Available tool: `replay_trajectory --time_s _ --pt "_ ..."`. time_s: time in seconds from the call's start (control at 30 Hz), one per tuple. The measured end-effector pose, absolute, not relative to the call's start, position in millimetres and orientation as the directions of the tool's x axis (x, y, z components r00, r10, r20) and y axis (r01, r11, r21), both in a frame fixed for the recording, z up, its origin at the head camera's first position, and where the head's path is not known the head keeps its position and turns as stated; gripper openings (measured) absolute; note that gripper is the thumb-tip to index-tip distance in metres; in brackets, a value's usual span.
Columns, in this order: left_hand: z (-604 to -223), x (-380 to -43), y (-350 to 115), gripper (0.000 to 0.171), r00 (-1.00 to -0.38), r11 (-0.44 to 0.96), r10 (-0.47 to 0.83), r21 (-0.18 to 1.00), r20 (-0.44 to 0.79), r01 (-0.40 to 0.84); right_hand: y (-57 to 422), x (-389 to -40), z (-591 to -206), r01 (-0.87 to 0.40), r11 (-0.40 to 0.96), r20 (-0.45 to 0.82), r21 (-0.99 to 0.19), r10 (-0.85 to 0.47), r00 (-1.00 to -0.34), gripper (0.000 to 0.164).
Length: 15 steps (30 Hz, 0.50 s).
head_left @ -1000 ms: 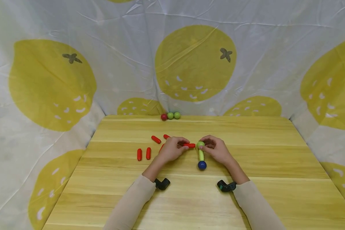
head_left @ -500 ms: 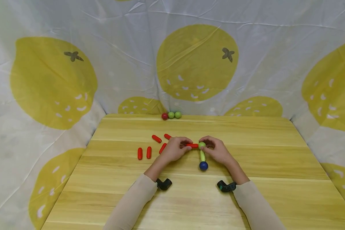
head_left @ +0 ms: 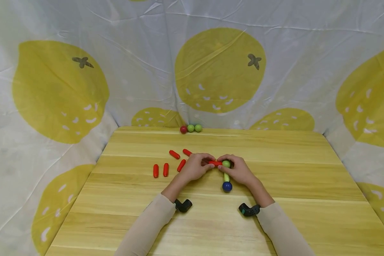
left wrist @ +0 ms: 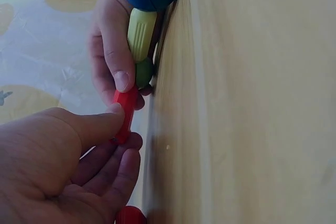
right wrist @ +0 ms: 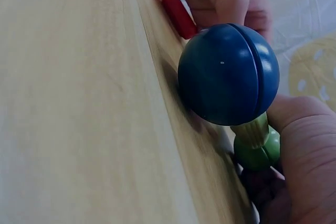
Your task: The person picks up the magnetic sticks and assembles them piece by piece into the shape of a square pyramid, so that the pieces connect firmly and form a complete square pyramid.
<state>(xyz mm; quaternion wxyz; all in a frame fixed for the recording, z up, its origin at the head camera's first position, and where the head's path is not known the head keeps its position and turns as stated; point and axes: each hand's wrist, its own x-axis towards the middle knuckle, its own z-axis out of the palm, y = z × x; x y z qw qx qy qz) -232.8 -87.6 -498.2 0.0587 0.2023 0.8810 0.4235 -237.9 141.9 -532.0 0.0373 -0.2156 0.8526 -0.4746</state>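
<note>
In the head view my left hand (head_left: 196, 167) pinches a red magnetic stick (head_left: 215, 163) between thumb and fingertips. The stick's right end meets a light green ball (head_left: 226, 164). From that ball a yellow-green stick (head_left: 227, 177) runs toward me to a dark blue ball (head_left: 227, 186). My right hand (head_left: 238, 170) reaches past the green ball, thumb and fingers pinching the red stick's end beside it. The left wrist view shows my right thumb (left wrist: 122, 80) where red stick and green ball join. In the right wrist view the blue ball (right wrist: 228, 74) partly covers the yellow-green stick (right wrist: 253, 132).
Several loose red sticks lie left of my hands, among them one upright in view (head_left: 155, 171) and one slanted (head_left: 174, 154). A red ball (head_left: 183, 129) and two green balls (head_left: 194, 128) line the wooden table's (head_left: 275, 227) back edge. A lemon-print cloth (head_left: 140, 71) hangs behind.
My left hand has brought the red stick rightward against the green ball. My right fingers have shifted left from the green ball onto the stick's end. The joined piece moved slightly right and nearer.
</note>
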Motion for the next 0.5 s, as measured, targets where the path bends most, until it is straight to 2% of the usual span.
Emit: replay_trajectory --time_s 0.27,0.5 --pt "-499 -237 -97 0.026 -0.910 0.508 0.400 0.800 0.110 0.320 142 -237 -531 -0.322 0.460 0.140 -0.827 -0.386 -0.912 0.025" --pt "-489 -245 -117 0.030 -0.944 0.528 0.307 0.804 0.120 0.274 142 -237 -532 -0.346 0.460 0.165 -0.818 -0.388 -0.907 0.026"
